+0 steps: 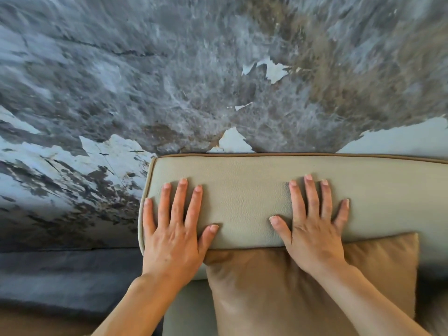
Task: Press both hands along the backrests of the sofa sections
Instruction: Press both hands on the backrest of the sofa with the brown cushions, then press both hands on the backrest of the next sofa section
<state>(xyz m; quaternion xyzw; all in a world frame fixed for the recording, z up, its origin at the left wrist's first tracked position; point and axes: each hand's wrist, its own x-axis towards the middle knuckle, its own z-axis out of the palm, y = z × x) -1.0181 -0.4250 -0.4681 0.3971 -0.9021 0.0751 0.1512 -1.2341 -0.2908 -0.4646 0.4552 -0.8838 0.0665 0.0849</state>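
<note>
- Nearest the camera, a tan cushion [303, 287] leans against the base of the backrest; the right forearm crosses above it.
- The left hand [173, 235] lies flat, fingers spread, palm down on the beige backrest [244, 197], at its left end, with the little finger at the piped edge.
- The right hand [314, 230] lies flat and spread in the same way, well apart from the left, its heel over the top edge of the cushion.
- Neither hand grips anything; both are open against the upholstery.
- Risk: the left hand may slide off the rounded end if pressure is directed outward.
- Risk: the right heel may drag the cushion out of place.
- Beyond the backrest stands a wall [169, 81] with peeling paint; contact between backrest and wall probably exists but is not confirmed.
</note>
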